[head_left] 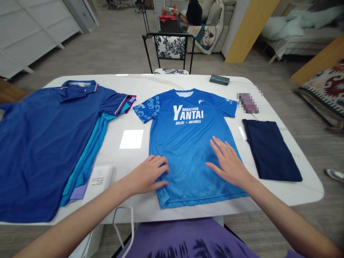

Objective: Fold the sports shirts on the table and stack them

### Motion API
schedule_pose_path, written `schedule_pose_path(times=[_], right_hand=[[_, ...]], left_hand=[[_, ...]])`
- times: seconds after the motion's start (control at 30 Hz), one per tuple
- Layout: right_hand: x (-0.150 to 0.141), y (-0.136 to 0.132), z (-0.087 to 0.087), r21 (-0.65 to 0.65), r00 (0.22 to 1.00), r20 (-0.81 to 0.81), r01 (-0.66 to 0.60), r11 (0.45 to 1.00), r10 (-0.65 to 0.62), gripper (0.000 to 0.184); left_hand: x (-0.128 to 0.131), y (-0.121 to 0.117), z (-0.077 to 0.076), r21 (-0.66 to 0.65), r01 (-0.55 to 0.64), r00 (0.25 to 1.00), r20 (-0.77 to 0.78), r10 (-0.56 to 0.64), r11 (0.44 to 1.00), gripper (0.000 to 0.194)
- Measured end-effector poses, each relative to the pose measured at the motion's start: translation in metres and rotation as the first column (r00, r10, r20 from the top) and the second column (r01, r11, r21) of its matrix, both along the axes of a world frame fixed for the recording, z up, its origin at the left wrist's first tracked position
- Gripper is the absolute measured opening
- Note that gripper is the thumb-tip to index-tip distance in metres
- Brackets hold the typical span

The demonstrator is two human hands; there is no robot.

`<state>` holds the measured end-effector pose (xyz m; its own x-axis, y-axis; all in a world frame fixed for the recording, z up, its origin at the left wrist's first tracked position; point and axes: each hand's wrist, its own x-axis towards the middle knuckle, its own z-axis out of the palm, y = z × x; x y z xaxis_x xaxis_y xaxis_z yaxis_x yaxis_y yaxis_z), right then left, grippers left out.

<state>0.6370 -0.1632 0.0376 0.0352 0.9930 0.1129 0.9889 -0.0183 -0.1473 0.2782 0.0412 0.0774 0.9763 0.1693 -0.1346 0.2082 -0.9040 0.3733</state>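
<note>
A blue T-shirt (185, 143) with white "Marathon Yantai" lettering lies face up on the white table, its collar away from me. My left hand (150, 173) is at the shirt's left edge, fingers apart and slightly bent, holding nothing. Over the right half of the shirt, my right hand (227, 161) is spread flat with its thumb out. Whether either palm presses on the cloth, I cannot tell. The lower left corner of the hem looks slightly turned or creased.
Layered shirts, a navy polo (53, 143) on top, cover the table's left side. A white device (99, 179) with a cable stands near them. Folded dark cloth (271, 148), a blurred-out phone (247, 103) and a dark box (219, 80) lie right. A chair (170, 48) stands beyond; a person sits farther back.
</note>
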Motion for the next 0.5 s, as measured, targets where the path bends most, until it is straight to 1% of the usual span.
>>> schedule_pose_path(times=[0.03, 0.07, 0.13, 0.17, 0.2, 0.23, 0.27, 0.33, 0.37, 0.4, 0.43, 0.47, 0.5], right_hand=[[-0.012, -0.023, -0.005, -0.012, 1.000, 0.005, -0.002, 1.000, 0.002, 0.097], [-0.019, -0.043, -0.012, -0.024, 1.000, 0.008, 0.001, 1.000, 0.000, 0.097], [-0.021, -0.071, -0.027, -0.045, 1.000, 0.010, 0.002, 0.999, -0.002, 0.096], [-0.018, -0.081, -0.033, -0.052, 1.000, 0.010, 0.002, 0.999, -0.001, 0.095], [-0.016, -0.088, -0.037, -0.051, 1.000, 0.009, 0.004, 0.999, -0.003, 0.095], [-0.014, -0.093, -0.039, -0.039, 1.000, 0.005, 0.011, 0.999, -0.011, 0.094], [-0.016, -0.096, -0.037, -0.018, 1.000, -0.002, 0.027, 0.999, -0.027, 0.093], [-0.036, -0.098, -0.025, 0.035, 0.996, -0.048, 0.072, 0.997, -0.070, 0.085], [-0.054, -0.095, -0.015, 0.053, 0.993, -0.088, 0.083, 0.995, -0.078, 0.076], [-0.077, -0.090, -0.005, 0.056, 0.988, -0.136, 0.075, 0.996, -0.067, 0.064], [-0.105, -0.083, 0.005, 0.048, 0.982, -0.186, 0.051, 0.998, -0.041, 0.051], [-0.136, -0.074, 0.014, 0.026, 0.973, -0.230, 0.003, 1.000, 0.003, 0.040], [-0.167, -0.062, 0.022, 0.000, 0.964, -0.262, -0.053, 0.999, 0.052, 0.033]], left_hand=[[-0.010, -0.011, 0.003, -0.022, 0.028, 0.999, -0.016, -0.028, 0.999, 0.024], [-0.022, -0.022, 0.006, -0.039, 0.030, 0.999, -0.028, -0.031, 0.999, 0.022], [-0.045, -0.037, 0.014, -0.080, 0.008, 0.998, -0.062, -0.013, 0.997, 0.020], [-0.056, -0.040, 0.019, -0.111, 0.003, 0.996, -0.084, -0.012, 0.994, 0.018], [-0.065, -0.037, 0.024, -0.148, 0.003, 0.994, -0.109, -0.019, 0.989, 0.017], [-0.071, -0.029, 0.029, -0.191, 0.004, 0.990, -0.137, -0.031, 0.982, 0.018], [-0.074, -0.015, 0.034, -0.227, -0.003, 0.986, -0.163, -0.034, 0.974, 0.021], [-0.067, 0.028, 0.039, -0.233, -0.079, 0.982, -0.187, 0.035, 0.969, 0.029], [-0.058, 0.055, 0.039, -0.183, -0.153, 0.977, -0.172, 0.122, 0.971, 0.034], [-0.046, 0.083, 0.037, -0.083, -0.274, 0.957, -0.120, 0.263, 0.958, 0.037], [-0.032, 0.113, 0.033, 0.014, -0.383, 0.920, -0.083, 0.383, 0.924, 0.038], [-0.017, 0.141, 0.028, 0.104, -0.495, 0.865, -0.042, 0.501, 0.863, 0.042], [-0.002, 0.167, 0.022, 0.160, -0.585, 0.805, -0.002, 0.593, 0.795, 0.048]])
